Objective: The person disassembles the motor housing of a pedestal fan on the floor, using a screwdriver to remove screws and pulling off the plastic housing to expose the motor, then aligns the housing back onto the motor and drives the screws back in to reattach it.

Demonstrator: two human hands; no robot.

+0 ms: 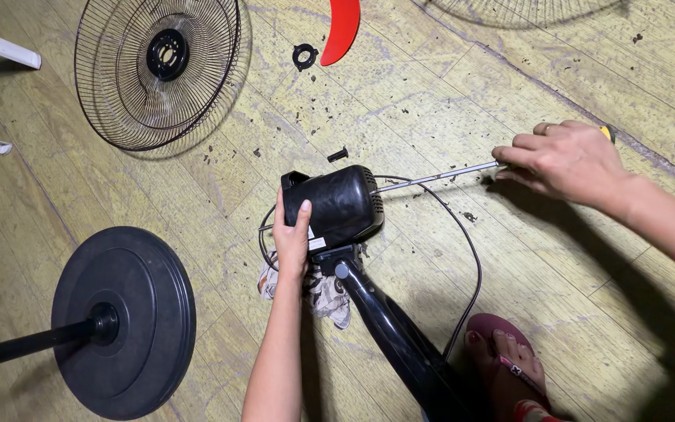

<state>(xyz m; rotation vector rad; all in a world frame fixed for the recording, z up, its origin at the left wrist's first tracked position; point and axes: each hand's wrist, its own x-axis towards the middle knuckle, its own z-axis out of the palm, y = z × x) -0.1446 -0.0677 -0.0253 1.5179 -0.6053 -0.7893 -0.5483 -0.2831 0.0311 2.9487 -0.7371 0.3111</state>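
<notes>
Dismantled fan on yellowish floor: round black base (123,320) lower left, wire grille (158,70) upper left.
Black motor housing (333,205) at centre, gripped at its rear by left hand (291,238); right hand (568,160) clenched around screwdriver (435,178), tip at housing; small black nut (304,56) beside red blade (343,27).

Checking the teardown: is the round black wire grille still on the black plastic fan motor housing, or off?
Off. The round black wire grille lies flat on the floor, apart from the black plastic fan motor housing.
</notes>
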